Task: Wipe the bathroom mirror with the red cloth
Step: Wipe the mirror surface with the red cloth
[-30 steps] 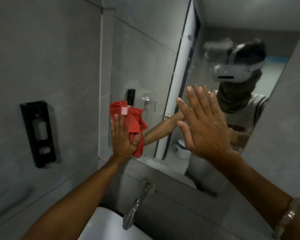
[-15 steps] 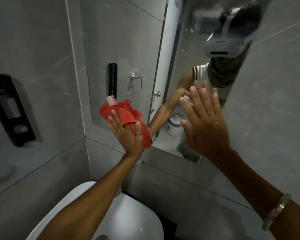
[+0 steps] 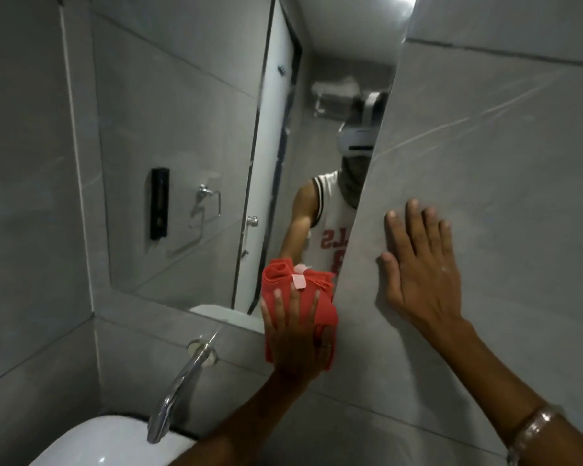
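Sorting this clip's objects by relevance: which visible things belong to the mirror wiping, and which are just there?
In the job: red cloth, mirror, left hand pressing the cloth.
Just there: tap, basin, right hand flat on wall tile.

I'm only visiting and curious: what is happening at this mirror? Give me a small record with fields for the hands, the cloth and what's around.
left hand: flat, fingers straight, pressing the crumpled red cloth against the glass
cloth position: lower right corner of the rectangular wall mirror, spilling over its bottom edge onto the tile
right hand: flat on the grey tiled wall to the right of the mirror, holding nothing
right wrist: clear bracelet
below the mirror: curved chrome tap over a white basin
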A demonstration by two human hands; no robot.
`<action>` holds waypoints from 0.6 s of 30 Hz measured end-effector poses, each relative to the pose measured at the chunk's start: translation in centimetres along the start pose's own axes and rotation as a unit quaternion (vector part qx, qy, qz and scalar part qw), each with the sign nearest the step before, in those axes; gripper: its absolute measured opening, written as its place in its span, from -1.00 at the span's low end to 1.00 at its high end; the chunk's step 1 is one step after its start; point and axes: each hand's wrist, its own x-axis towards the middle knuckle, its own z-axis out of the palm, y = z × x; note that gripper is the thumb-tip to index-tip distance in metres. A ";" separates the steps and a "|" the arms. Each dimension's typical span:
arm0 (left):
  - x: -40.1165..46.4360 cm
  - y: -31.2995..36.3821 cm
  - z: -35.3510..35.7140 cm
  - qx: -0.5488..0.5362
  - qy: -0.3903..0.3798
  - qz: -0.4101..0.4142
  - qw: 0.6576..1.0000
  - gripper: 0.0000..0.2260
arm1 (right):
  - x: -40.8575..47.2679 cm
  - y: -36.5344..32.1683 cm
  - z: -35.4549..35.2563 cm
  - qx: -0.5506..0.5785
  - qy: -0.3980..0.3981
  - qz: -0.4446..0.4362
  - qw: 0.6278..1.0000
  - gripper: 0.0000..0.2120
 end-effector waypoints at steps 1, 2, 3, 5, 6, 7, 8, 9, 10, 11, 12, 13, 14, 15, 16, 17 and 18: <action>1.0 0.3 -0.3 0.010 -0.002 0.011 1.000 -0.37 | 0.3 0.0 0.0 -0.002 0.001 -0.001 1.000 -0.39; 2.8 0.8 -0.5 0.017 0.001 0.020 1.000 -0.36 | 1.0 0.1 -0.1 -0.004 0.005 -0.001 1.000 -0.38; 4.9 1.5 -0.9 0.026 0.010 0.026 0.999 -0.32 | 1.8 0.3 -0.2 -0.009 0.010 -0.002 1.000 -0.38; 9.5 3.1 -2.0 0.027 0.027 0.017 0.999 -0.26 | 3.3 0.5 -0.4 -0.006 0.028 0.005 1.000 -0.39; 12.1 4.0 -2.6 0.021 0.039 0.015 0.999 -0.25 | 4.3 0.6 -0.7 -0.004 0.039 0.009 0.999 -0.39; 14.9 4.9 -3.1 0.005 0.052 0.013 0.999 -0.24 | 5.3 0.7 -0.9 -0.002 0.048 0.015 0.999 -0.39; 18.0 5.7 -3.8 -0.012 0.066 0.019 0.998 -0.24 | 6.3 1.0 -1.2 0.000 0.058 0.018 0.998 -0.39; 20.8 6.4 -4.4 -0.025 0.081 0.030 0.996 -0.25 | 7.2 1.1 -1.5 0.004 0.067 0.020 0.998 -0.39; 23.9 7.2 -5.1 -0.036 0.094 0.045 0.994 -0.26 | 8.3 1.5 -2.1 0.005 0.078 0.019 0.997 -0.39; 26.5 7.9 -5.8 -0.041 0.100 0.057 0.992 -0.28 | 9.1 1.7 -2.5 0.005 0.082 0.017 0.996 -0.39; 29.2 8.6 -6.6 -0.038 0.102 0.071 0.991 -0.30 | 9.9 1.9 -3.0 0.005 0.088 0.015 0.996 -0.39; 31.7 9.1 -7.5 -0.027 0.098 0.092 0.991 -0.31 | 10.8 2.2 -3.6 0.003 0.093 0.014 0.996 -0.39; 33.6 9.0 -8.2 -0.011 0.085 0.119 0.989 -0.32 | 11.3 2.3 -3.9 0.003 0.094 0.015 0.995 -0.40; 35.6 8.7 -9.0 0.011 0.075 0.160 0.984 -0.32 | 12.0 2.5 -4.3 0.001 0.098 0.016 0.995 -0.40; 36.9 8.0 -9.7 0.035 0.062 0.211 0.975 -0.33 | 12.4 2.6 -4.5 0.001 0.099 0.016 0.995 -0.40; 38.3 6.8 -10.6 0.057 0.048 0.263 0.962 -0.34 | 13.0 2.5 -4.8 0.003 0.102 0.016 0.995 -0.39; 39.3 5.6 -11.3 0.073 0.034 0.304 0.949 -0.35 | 13.2 2.4 -4.8 0.005 0.099 0.015 0.995 -0.39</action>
